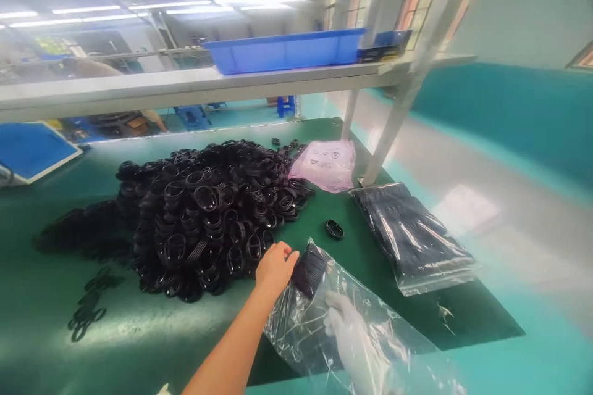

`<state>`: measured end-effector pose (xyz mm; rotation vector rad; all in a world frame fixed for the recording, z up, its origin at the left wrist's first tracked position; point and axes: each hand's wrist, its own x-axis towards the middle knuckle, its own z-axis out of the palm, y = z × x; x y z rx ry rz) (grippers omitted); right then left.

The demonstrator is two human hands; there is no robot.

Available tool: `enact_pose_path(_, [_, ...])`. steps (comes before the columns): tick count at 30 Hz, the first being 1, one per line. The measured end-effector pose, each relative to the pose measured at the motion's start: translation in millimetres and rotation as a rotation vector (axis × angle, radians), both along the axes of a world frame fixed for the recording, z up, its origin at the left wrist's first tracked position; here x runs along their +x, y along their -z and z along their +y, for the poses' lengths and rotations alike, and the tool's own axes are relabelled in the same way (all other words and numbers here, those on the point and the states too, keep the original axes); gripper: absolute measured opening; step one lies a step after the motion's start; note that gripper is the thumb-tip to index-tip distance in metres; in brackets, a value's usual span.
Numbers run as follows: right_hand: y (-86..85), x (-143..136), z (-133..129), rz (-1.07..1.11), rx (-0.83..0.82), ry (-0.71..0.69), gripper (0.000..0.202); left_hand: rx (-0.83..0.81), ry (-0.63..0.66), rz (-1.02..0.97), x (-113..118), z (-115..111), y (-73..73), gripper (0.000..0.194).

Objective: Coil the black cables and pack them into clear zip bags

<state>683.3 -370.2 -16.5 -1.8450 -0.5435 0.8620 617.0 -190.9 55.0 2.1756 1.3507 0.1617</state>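
Observation:
My bare left hand [277, 266] is at the upper-left end of a clear plastic bag [391, 327], with its fingers bent and its thumb against the bag by a stack of black oval rings [309, 271]. The stack lies in the bag's far corner. My right hand [347, 324], in a white glove, is seen through the plastic. Its fingers are partly bent and apart, just short of the stack, with nothing visible in them. Left of both hands rises a large heap of black rings [213, 210]. A single black ring [334, 229] lies beyond the bag.
A filled bag of black rings [412, 231] lies at the right edge of the green table [152, 345]. Behind are a pink printed bag [324, 163] and a shelf [157, 86] bearing a blue bin [287, 52]. A few loose rings [86, 315] lie at left.

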Motion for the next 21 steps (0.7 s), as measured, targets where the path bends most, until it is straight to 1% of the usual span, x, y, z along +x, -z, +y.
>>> enact_pose_path(2, [-3.7, 10.2, 14.3, 0.212, 0.002, 0.134, 0.045, -0.046, 0.010, 0.041, 28.7, 12.8, 4.9, 0.026])
enact_pose_path(4, [-3.9, 21.7, 30.3, 0.335, 0.003, 0.174, 0.054, -0.095, 0.012, 0.077, 49.1, 21.6, 14.5, 0.032])
enact_pose_path(6, [-2.1, 32.2, 43.5, 0.403, -0.005, 0.167, 0.061, -0.151, 0.010, 0.106, 60.3, 28.0, 24.2, 0.038])
enact_pose_path(8, [-0.3, 40.2, 51.1, 0.454, -0.002, 0.130, 0.063, -0.212, 0.011, 0.121, 63.7, 32.2, 31.8, 0.041])
enact_pose_path(11, [1.8, 46.5, 53.9, 0.482, 0.021, 0.051, 0.067, -0.294, 0.011, 0.094, 60.6, 34.7, 38.8, 0.040])
enact_pose_path(13, [3.5, 47.8, 52.8, 0.490, 0.030, 0.012, 0.071, -0.334, 0.010, 0.041, 57.4, 34.4, 42.0, 0.040])
enact_pose_path(16, [5.4, 48.2, 49.8, 0.495, 0.038, -0.011, 0.075, -0.397, 0.028, -0.070, 55.2, 33.8, 48.5, 0.037])
enact_pose_path(18, [4.6, 48.5, 47.7, 0.476, 0.047, -0.024, 0.075, -0.430, 0.038, -0.140, 55.7, 34.2, 54.3, 0.037])
enact_pose_path(21, [1.5, 48.8, 45.0, 0.451, -0.016, -0.043, 0.068, -0.441, 0.036, -0.202, 57.5, 36.3, 63.0, 0.035])
